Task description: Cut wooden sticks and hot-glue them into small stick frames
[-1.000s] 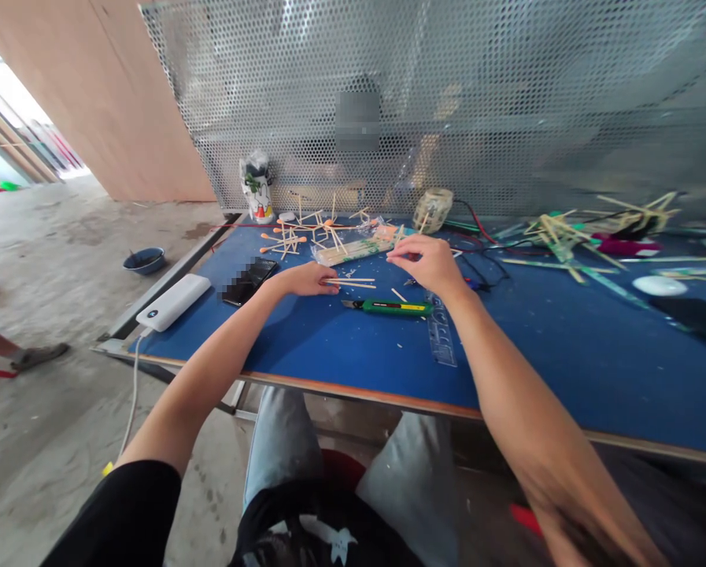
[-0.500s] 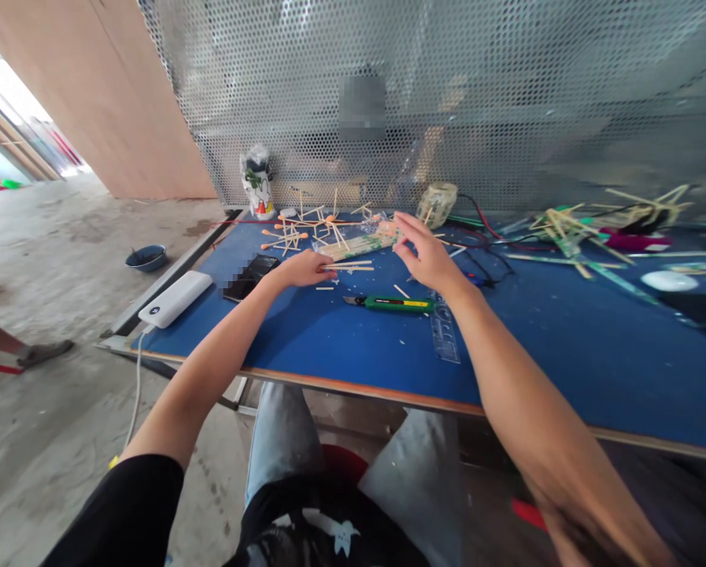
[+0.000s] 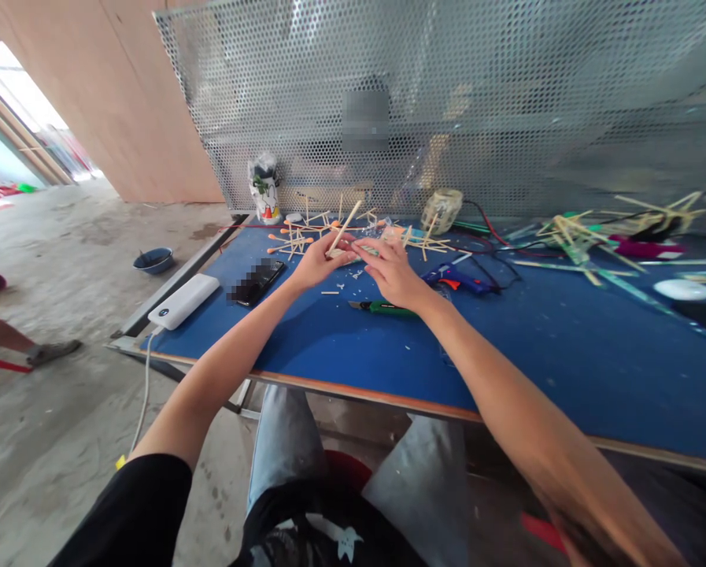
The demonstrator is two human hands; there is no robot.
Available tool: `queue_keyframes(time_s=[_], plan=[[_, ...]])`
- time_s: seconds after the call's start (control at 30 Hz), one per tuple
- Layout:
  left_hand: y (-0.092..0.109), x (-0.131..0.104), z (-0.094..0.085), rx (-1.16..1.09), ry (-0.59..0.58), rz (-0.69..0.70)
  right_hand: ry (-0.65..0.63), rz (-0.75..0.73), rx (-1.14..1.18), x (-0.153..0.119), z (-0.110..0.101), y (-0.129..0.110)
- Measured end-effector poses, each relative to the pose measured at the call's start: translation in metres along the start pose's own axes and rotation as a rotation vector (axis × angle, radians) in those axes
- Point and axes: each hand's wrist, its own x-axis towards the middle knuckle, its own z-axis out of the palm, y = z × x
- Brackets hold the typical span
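My left hand (image 3: pixel 322 260) is closed around pale wooden sticks (image 3: pixel 348 222), which point up and to the right. Close beside it, my right hand (image 3: pixel 391 272) reaches over from the right with its fingers bent near the left fingertips; what it holds, if anything, is too small to tell. Under the right hand lies a green utility knife (image 3: pixel 382 308) with its blade toward the left. Behind both hands are stick pieces with orange tips (image 3: pixel 297 240). A blue glue gun (image 3: pixel 462 279) rests to the right of my right hand.
A white power bank (image 3: pixel 184 301) and a black phone (image 3: pixel 259 282) lie on the left. At the back stand a wrapped cup (image 3: pixel 265 197) and a round jar (image 3: pixel 441 211). Stick structures (image 3: pixel 574 240) and a white object (image 3: pixel 683 290) are on the right.
My right hand has moved left and down, beside my left hand and over the knife. The sticks in my left hand now point upward, and the glue gun shows more fully.
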Motion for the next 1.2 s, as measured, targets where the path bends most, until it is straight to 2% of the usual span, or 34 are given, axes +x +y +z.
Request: queue_keyframes(time_s=[0.17, 0.33, 0.53, 0.73, 0.93, 1.1, 1.2], plan=[[0.001, 0.001, -0.005, 0.021, -0.054, -0.049, -0.012, -0.027, 0.02, -0.003, 0.002, -0.001], [0.003, 0.0, -0.011, 0.026, -0.04, -0.037, -0.022, -0.024, 0.05, -0.004, 0.001, 0.0], [0.008, -0.003, -0.012, 0.032, -0.159, -0.083, -0.041, 0.002, 0.151, -0.004, -0.007, 0.009], [0.012, -0.002, -0.008, -0.127, -0.126, -0.151, 0.013, 0.095, 0.347, 0.0, -0.006, 0.001], [0.008, -0.001, -0.007, -0.15, -0.047, -0.169, 0.005, 0.096, 0.363, 0.0, -0.013, -0.006], [0.008, -0.003, -0.006, -0.15, -0.138, -0.153, 0.013, 0.208, 0.479, -0.002, -0.019, -0.009], [0.007, -0.003, -0.006, -0.136, -0.147, -0.17, -0.023, 0.26, 0.532, -0.003, -0.02, -0.013]])
